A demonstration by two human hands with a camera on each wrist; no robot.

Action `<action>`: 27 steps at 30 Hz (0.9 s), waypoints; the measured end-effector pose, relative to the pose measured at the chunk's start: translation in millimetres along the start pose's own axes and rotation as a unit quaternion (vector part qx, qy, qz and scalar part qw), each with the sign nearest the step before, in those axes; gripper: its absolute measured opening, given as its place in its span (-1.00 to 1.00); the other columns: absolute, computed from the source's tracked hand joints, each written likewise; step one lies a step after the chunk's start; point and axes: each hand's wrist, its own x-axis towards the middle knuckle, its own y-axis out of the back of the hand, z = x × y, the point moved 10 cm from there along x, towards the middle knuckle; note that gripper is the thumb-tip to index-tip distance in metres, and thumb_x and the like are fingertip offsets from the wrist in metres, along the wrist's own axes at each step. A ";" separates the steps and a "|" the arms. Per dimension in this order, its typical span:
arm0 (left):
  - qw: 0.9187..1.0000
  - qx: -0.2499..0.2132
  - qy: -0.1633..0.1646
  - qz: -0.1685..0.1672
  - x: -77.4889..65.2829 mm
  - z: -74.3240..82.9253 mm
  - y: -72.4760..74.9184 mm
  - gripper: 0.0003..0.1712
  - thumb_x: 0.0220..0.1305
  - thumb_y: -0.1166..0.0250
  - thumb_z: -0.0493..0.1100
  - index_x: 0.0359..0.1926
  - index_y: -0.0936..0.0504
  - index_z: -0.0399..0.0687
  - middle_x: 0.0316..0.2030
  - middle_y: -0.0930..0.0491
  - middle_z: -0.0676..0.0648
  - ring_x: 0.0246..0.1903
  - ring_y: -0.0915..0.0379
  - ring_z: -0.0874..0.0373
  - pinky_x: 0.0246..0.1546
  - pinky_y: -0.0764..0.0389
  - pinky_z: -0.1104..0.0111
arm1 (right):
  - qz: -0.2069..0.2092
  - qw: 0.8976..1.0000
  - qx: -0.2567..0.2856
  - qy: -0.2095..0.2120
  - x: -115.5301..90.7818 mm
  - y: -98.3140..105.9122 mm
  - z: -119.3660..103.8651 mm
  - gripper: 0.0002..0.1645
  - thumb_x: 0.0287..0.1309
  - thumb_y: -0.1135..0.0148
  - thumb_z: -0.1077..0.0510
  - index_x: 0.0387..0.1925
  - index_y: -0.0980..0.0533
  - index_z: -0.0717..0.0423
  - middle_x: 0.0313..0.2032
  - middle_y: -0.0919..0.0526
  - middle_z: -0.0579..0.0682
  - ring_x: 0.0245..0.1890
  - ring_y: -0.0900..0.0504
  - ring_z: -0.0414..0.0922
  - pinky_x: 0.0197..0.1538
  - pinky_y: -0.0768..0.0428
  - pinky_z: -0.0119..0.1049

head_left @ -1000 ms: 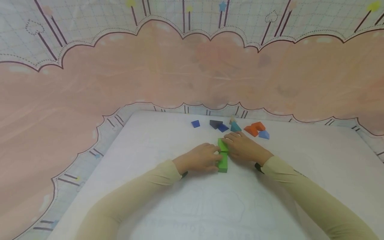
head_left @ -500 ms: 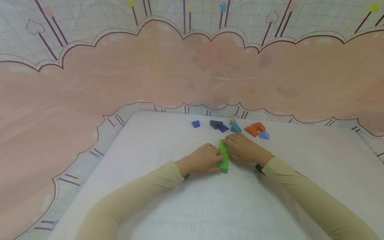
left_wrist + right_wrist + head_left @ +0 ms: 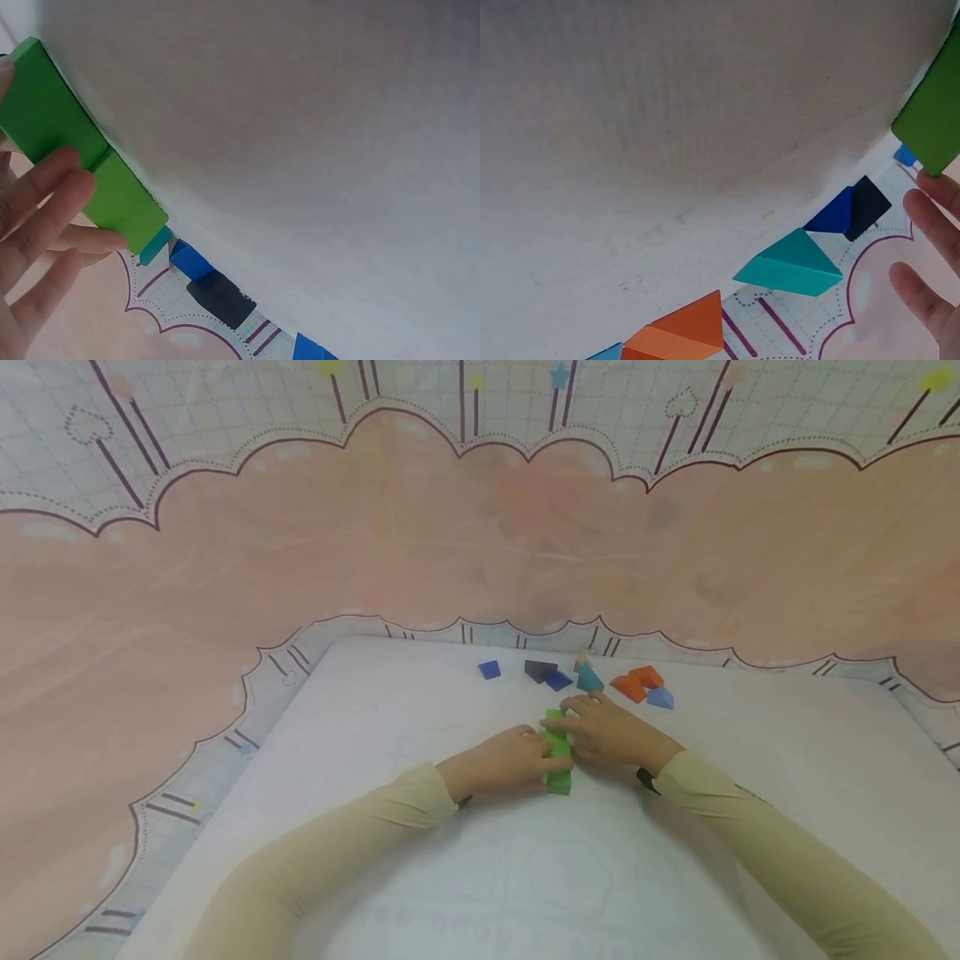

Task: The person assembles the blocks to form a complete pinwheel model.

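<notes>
Two green blocks lie end to end on the white tabletop, the near green block [image 3: 52, 105] darker than the far green block [image 3: 131, 199]. My left hand [image 3: 506, 764] grips the near one from the left, fingers over it and the thumb at its near end in the left wrist view. From the right, my right hand [image 3: 615, 729] holds the far one; its index finger lies across the block and other fingertips [image 3: 922, 206] show by its far end. My right thumb is hidden. A teal wedge [image 3: 791, 266] lies just beyond the right hand.
Along the table's far edge lie a blue piece [image 3: 489, 670], a black piece [image 3: 538, 670] against another blue piece [image 3: 557, 680], orange wedges [image 3: 630, 687] and a light blue wedge [image 3: 660, 697]. A patterned cloth [image 3: 480, 543] hangs right behind the tabletop [image 3: 375, 710].
The gap between the two green blocks has closed and they stand in a straighter line. My right index finger has stretched left across the far block; the left fingers reach further over the near one.
</notes>
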 end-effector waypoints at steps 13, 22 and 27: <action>0.999 0.008 -0.037 0.000 -7.0 15.3 9.4 -0.55 0.32 -0.14 -0.03 0.22 -0.36 0.28 -0.15 -0.60 0.06 -0.10 -0.50 0.20 0.20 -0.42 0.26 | -0.010 1.000 0.027 0.008 -4.4 1.9 -9.3 -0.46 0.15 -0.16 0.12 0.20 -0.42 -0.20 0.08 -0.54 0.04 0.08 -0.51 0.02 0.24 -0.40 0.00; 0.999 0.013 -0.048 0.002 -13.6 20.6 10.3 -0.54 0.29 -0.15 0.09 0.21 -0.35 0.31 -0.14 -0.57 0.07 -0.08 -0.49 0.22 0.17 -0.43 0.27 | -0.003 1.000 0.015 0.020 -8.6 6.4 -18.8 -0.50 0.14 -0.19 0.10 0.16 -0.47 -0.17 0.03 -0.56 0.03 0.04 -0.52 0.00 0.19 -0.44 -0.02; 0.999 0.015 -0.048 0.000 -15.6 21.5 8.6 -0.54 0.30 -0.14 0.10 0.21 -0.35 0.31 -0.15 -0.56 0.08 -0.10 -0.49 0.23 0.16 -0.44 0.28 | -0.009 1.000 0.005 0.021 -9.7 4.6 -19.7 -0.51 0.15 -0.19 0.09 0.16 -0.47 -0.17 0.02 -0.57 0.02 0.04 -0.52 -0.01 0.20 -0.44 -0.04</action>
